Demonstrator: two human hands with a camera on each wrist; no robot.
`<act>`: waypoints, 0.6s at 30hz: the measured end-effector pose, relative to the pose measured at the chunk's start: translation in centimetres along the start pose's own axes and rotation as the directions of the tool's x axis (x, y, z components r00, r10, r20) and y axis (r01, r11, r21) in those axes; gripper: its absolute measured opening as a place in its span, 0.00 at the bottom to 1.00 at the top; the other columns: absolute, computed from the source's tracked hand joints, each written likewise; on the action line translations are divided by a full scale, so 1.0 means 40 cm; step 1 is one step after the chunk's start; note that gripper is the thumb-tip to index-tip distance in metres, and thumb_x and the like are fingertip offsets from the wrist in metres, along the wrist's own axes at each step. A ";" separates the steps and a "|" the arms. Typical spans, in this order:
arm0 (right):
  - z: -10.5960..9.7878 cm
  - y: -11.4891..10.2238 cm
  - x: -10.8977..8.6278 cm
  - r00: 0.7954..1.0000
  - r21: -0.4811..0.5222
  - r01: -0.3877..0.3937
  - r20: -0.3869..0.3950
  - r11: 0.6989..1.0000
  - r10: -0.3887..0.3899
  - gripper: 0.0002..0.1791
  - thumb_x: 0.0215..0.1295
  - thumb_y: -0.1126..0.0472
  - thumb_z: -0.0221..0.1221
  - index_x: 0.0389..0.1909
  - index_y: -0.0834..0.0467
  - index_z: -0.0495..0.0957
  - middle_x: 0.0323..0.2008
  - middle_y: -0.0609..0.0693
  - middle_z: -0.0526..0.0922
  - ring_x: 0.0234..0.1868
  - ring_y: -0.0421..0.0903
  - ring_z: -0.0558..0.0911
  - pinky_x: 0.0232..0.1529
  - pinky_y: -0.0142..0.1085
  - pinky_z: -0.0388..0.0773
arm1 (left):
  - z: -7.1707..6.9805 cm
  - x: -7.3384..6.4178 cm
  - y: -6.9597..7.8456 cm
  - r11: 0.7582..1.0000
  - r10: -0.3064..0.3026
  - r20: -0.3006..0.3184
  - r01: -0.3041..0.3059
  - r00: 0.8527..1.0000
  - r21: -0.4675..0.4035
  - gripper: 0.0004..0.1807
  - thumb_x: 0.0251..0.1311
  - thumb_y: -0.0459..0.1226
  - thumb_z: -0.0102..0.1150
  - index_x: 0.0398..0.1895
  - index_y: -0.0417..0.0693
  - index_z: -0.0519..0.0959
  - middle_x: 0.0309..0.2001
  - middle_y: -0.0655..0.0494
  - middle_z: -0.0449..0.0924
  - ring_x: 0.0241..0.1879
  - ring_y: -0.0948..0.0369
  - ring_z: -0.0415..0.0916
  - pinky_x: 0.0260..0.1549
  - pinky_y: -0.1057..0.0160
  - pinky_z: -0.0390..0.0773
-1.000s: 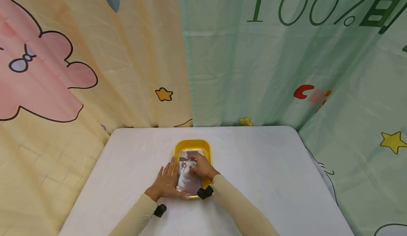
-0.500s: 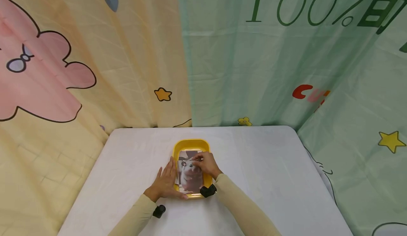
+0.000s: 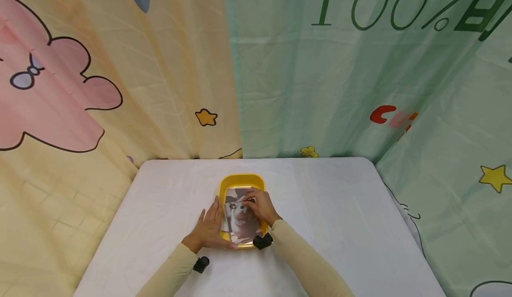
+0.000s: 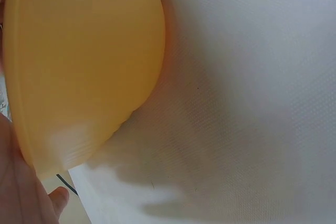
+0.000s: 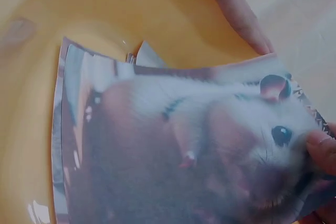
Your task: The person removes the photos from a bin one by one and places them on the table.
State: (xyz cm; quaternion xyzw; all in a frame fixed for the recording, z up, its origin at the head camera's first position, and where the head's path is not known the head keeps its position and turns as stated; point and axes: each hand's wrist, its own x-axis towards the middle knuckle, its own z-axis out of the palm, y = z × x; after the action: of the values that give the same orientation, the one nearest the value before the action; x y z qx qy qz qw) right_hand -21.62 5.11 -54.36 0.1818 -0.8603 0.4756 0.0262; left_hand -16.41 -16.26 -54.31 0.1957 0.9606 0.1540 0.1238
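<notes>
A yellow tray with raised sides stands on the table in the head view. Inside lies a flat glossy sheet printed with a white hamster, its edge silvery in the right wrist view. My right hand pinches the sheet's upper right part between thumb and fingers. Part of another print shows beyond its far edge. My left hand rests along the tray's left side, fingers straight and thumb at the near rim. In the left wrist view, the tray's outer wall fills the left side.
A white-covered table spreads around the tray. Printed curtains hang right behind the far edge and along both sides. Each wrist wears a small black camera, such as the right one.
My right hand has moved from over the hamster sheet to its upper right edge and pinches it there. The sheet has shifted slightly right and tilted. My left hand stays put.
</notes>
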 end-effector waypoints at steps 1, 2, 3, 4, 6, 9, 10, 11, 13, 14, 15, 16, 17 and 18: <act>-0.001 0.000 0.001 1.000 0.005 -0.010 0.001 1.000 0.010 0.04 0.59 0.67 0.65 0.33 0.62 0.87 0.42 0.57 0.85 0.46 0.52 0.82 0.54 0.44 0.77 | 0.000 0.001 0.000 1.000 -0.001 0.003 0.001 1.000 0.000 0.81 0.29 0.73 0.66 0.73 0.28 0.38 0.75 0.35 0.30 0.74 0.43 0.39 0.67 0.37 0.45; -0.003 0.000 0.001 1.000 0.014 -0.022 0.004 1.000 0.022 0.04 0.60 0.66 0.64 0.34 0.62 0.87 0.40 0.56 0.86 0.44 0.50 0.83 0.52 0.42 0.78 | 0.000 0.002 0.000 1.000 -0.004 0.009 0.004 1.000 -0.001 0.81 0.29 0.73 0.66 0.73 0.28 0.38 0.75 0.35 0.29 0.74 0.43 0.39 0.67 0.37 0.44; -0.005 0.001 0.001 0.999 0.018 -0.034 0.004 0.999 0.034 0.05 0.60 0.66 0.64 0.34 0.61 0.87 0.38 0.53 0.86 0.41 0.48 0.83 0.49 0.39 0.79 | 0.000 0.002 -0.001 1.000 -0.007 0.014 0.007 1.000 0.002 0.81 0.29 0.74 0.66 0.73 0.28 0.37 0.75 0.35 0.29 0.74 0.44 0.38 0.68 0.37 0.44; -0.008 0.001 0.002 0.999 0.017 -0.042 0.006 0.999 0.042 0.05 0.61 0.65 0.64 0.35 0.61 0.87 0.36 0.51 0.87 0.39 0.46 0.83 0.46 0.37 0.80 | 0.001 0.003 -0.002 1.000 -0.005 0.012 0.005 1.000 0.000 0.81 0.28 0.74 0.66 0.73 0.28 0.37 0.75 0.35 0.29 0.74 0.43 0.38 0.68 0.37 0.44; -0.015 0.004 0.004 0.999 0.015 -0.035 0.014 0.999 0.035 0.06 0.61 0.64 0.64 0.37 0.60 0.87 0.35 0.50 0.87 0.36 0.44 0.83 0.41 0.34 0.81 | 0.000 0.002 -0.004 1.000 -0.005 0.016 0.004 1.000 0.006 0.82 0.28 0.74 0.66 0.73 0.28 0.37 0.75 0.34 0.29 0.74 0.43 0.38 0.68 0.37 0.43; -0.029 0.010 0.008 1.000 -0.007 0.008 0.025 1.000 -0.008 0.07 0.63 0.67 0.62 0.39 0.62 0.86 0.37 0.53 0.87 0.38 0.46 0.85 0.41 0.36 0.81 | 0.000 0.002 -0.007 1.000 0.005 0.010 -0.005 1.000 0.009 0.82 0.27 0.74 0.66 0.73 0.27 0.37 0.75 0.33 0.29 0.74 0.43 0.38 0.68 0.38 0.43; -0.035 0.013 0.009 0.999 -0.009 0.019 0.031 1.000 -0.018 0.07 0.63 0.68 0.62 0.40 0.63 0.86 0.38 0.54 0.87 0.38 0.48 0.85 0.41 0.36 0.82 | 0.000 0.002 -0.007 1.000 0.011 0.004 -0.011 1.000 0.004 0.82 0.27 0.74 0.66 0.73 0.27 0.37 0.75 0.33 0.30 0.74 0.43 0.38 0.68 0.38 0.43; -0.040 0.015 0.010 0.999 -0.002 0.021 0.034 1.000 -0.021 0.08 0.63 0.70 0.61 0.41 0.63 0.85 0.39 0.55 0.86 0.39 0.49 0.85 0.41 0.37 0.82 | 0.001 0.002 -0.007 1.000 0.013 0.005 -0.013 1.000 0.003 0.82 0.27 0.74 0.66 0.73 0.27 0.37 0.75 0.33 0.30 0.74 0.43 0.37 0.68 0.38 0.42; -0.049 0.022 0.011 0.999 0.020 0.003 0.033 1.000 -0.003 0.08 0.62 0.71 0.61 0.40 0.64 0.84 0.39 0.56 0.86 0.40 0.50 0.85 0.42 0.38 0.82 | 0.002 0.002 -0.006 1.000 0.016 0.007 -0.016 1.000 0.008 0.82 0.28 0.74 0.66 0.73 0.27 0.37 0.75 0.33 0.29 0.74 0.43 0.37 0.68 0.38 0.41; -0.053 0.025 0.012 1.000 0.037 -0.009 0.026 0.999 0.008 0.07 0.62 0.71 0.61 0.40 0.65 0.83 0.38 0.57 0.86 0.40 0.51 0.85 0.42 0.39 0.82 | 0.003 0.003 -0.006 1.000 0.015 0.010 -0.016 1.000 0.012 0.82 0.28 0.74 0.65 0.73 0.27 0.36 0.75 0.33 0.29 0.74 0.43 0.36 0.68 0.38 0.40; -0.057 0.029 0.013 1.000 0.056 -0.025 0.018 0.998 0.024 0.06 0.62 0.72 0.61 0.39 0.65 0.83 0.37 0.57 0.85 0.41 0.51 0.86 0.43 0.39 0.82 | 0.003 0.002 -0.006 1.000 0.013 0.014 -0.014 1.000 0.014 0.82 0.28 0.75 0.65 0.73 0.27 0.36 0.75 0.33 0.29 0.74 0.43 0.35 0.68 0.38 0.39; -0.061 0.034 0.014 0.999 0.078 -0.036 0.006 0.996 0.036 0.05 0.61 0.71 0.62 0.38 0.65 0.82 0.37 0.57 0.85 0.40 0.52 0.86 0.42 0.39 0.82 | 0.003 0.002 -0.005 1.000 0.009 0.018 -0.010 1.000 0.018 0.82 0.28 0.75 0.65 0.73 0.27 0.36 0.75 0.33 0.29 0.74 0.43 0.35 0.68 0.39 0.38; -0.064 0.039 0.015 0.999 0.101 -0.053 -0.008 0.993 0.054 0.05 0.61 0.71 0.62 0.37 0.64 0.82 0.36 0.56 0.85 0.40 0.51 0.86 0.42 0.38 0.82 | 0.004 0.002 -0.004 1.000 0.007 0.022 -0.007 1.000 0.019 0.82 0.28 0.75 0.65 0.73 0.27 0.36 0.75 0.33 0.28 0.74 0.43 0.34 0.68 0.39 0.37; -0.068 0.044 0.016 0.997 0.121 -0.065 -0.023 0.990 0.068 0.04 0.60 0.71 0.63 0.36 0.64 0.82 0.35 0.56 0.85 0.40 0.51 0.86 0.42 0.38 0.82 | 0.004 0.001 -0.004 1.000 0.004 0.024 -0.005 1.000 0.021 0.82 0.28 0.75 0.65 0.73 0.27 0.36 0.75 0.33 0.28 0.74 0.43 0.34 0.68 0.39 0.36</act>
State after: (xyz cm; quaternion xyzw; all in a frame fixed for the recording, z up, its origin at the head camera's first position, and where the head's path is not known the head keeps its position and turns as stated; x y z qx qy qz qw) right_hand -23.17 8.02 -54.14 0.1477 -0.8352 0.5296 0.0107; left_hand -16.46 -16.34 -54.51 0.2009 0.9602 0.1416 0.1328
